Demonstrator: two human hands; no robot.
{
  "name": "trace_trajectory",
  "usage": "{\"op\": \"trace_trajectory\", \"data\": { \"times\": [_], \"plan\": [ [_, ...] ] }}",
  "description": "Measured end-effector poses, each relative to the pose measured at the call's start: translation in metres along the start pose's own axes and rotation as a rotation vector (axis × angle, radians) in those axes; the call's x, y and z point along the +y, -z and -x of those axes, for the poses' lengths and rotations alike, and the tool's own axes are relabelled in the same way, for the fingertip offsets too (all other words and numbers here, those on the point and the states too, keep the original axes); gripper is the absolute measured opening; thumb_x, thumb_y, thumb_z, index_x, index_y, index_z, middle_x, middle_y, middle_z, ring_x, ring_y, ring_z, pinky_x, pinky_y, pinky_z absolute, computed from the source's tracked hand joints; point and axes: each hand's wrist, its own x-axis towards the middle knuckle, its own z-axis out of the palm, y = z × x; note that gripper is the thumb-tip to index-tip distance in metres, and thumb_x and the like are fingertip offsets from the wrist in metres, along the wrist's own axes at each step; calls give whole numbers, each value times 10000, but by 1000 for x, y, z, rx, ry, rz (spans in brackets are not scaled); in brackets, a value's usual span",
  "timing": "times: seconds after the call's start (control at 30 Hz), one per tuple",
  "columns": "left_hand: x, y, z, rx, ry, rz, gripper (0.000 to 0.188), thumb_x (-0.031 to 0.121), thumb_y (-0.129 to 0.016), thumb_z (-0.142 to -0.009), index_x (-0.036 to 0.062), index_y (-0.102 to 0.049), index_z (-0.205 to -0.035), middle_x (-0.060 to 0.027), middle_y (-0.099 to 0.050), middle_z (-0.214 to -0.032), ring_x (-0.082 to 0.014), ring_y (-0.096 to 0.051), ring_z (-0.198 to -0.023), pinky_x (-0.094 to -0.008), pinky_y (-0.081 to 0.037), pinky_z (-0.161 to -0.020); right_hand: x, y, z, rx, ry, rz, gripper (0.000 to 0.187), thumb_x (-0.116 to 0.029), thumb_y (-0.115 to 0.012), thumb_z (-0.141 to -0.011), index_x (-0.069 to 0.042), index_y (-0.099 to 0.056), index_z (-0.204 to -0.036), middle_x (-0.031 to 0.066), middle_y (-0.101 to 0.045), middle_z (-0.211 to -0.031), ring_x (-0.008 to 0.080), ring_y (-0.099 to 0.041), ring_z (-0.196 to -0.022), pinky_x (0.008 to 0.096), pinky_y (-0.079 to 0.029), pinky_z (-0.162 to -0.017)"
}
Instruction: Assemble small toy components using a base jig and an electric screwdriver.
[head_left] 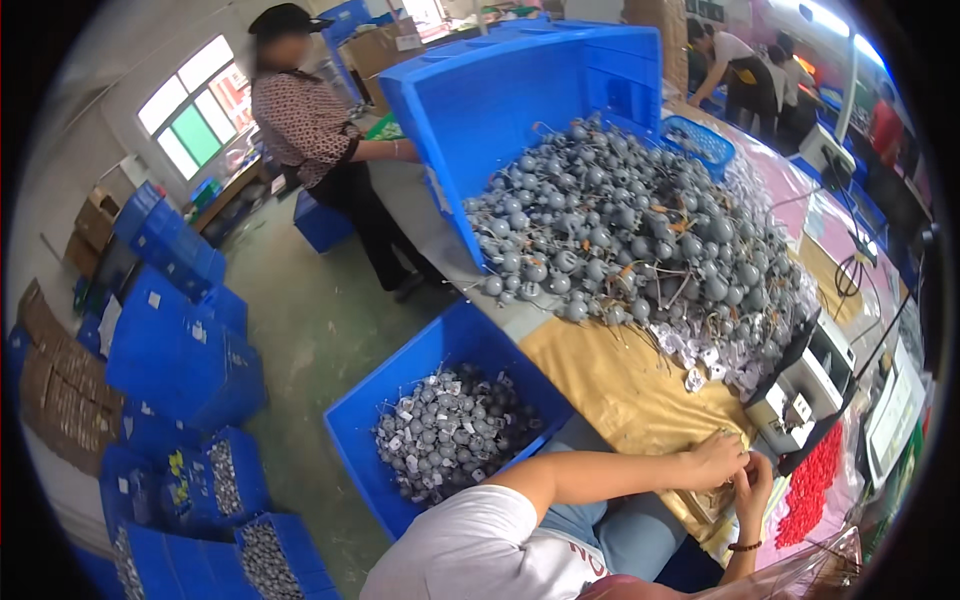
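My left hand [718, 459] and my right hand [752, 488] meet at the gold-cloth-covered bench edge [590, 365]. Fingers on both are bent and closed together, but whatever they hold is too small or hidden to make out. A dark bracelet circles my right wrist. Just beyond them stands a small white and black box-like device [800, 395]. A large heap of grey round parts with thin wires [630, 230] spreads over the bench, spilling from a tipped blue bin [520, 80]. White small pieces [695, 360] lie along the heap's near edge.
A blue bin [350, 430] of grey parts stands at my left. Red small pieces [812, 485] lie right of my hands. A person [305, 120] stands by the tipped bin, an arm reaching to it. Stacked blue bins [180, 350] line the left floor. Other people work far right.
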Motion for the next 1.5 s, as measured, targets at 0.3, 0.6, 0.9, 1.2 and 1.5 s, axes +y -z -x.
{"op": "trace_trajectory", "data": {
  "times": [0.3,0.6,0.9,1.2,1.5],
  "plan": [
    [-7,-3,1,-38,5,-13,484,219,-852,-617,24,-602,-982,-140,-642,-1010,-315,-597,-1013,-424,-489,-873,77,113,-74,810,251,766,534,-273,-566,-1071,14,-449,-1506,240,-514,-1466,368,-499,-1327,451,-423,-1082],
    [-8,-14,3,-24,66,-38,432,224,-808,-649,19,-656,-997,-120,-673,-1024,-292,-602,-1055,-409,-502,-891,139,120,-107,359,-81,62,586,-390,-530,-1080,85,-512,-1423,233,-590,-1395,302,-589,-1205,376,-445,-1046],
    [-6,-12,-3,-5,10,-59,297,200,-743,-710,9,-663,-924,-136,-698,-936,-312,-605,-1033,-427,-511,-827,78,127,-90,348,-199,0,483,-321,-613,-1022,27,-564,-1353,175,-658,-1136,243,-621,-898,360,-513,-770],
    [-2,-18,-8,-79,116,-1,290,208,-691,-798,7,-686,-1007,-135,-704,-1047,-308,-630,-1077,-449,-523,-882,-194,82,17,655,-274,52,431,-309,-686,-971,-38,-608,-1297,126,-648,-857,255,-628,-656,381,-565,-599],
    [-17,-21,-5,-18,174,-52,250,192,-658,-814,17,-694,-989,-142,-727,-1000,-331,-706,-982,-478,-551,-819,-108,216,-12,-13,-740,-1702,291,-192,-794,-860,-136,-533,-746,-26,-592,-635,93,-588,-592,276,-535,-620]
  ]
}}
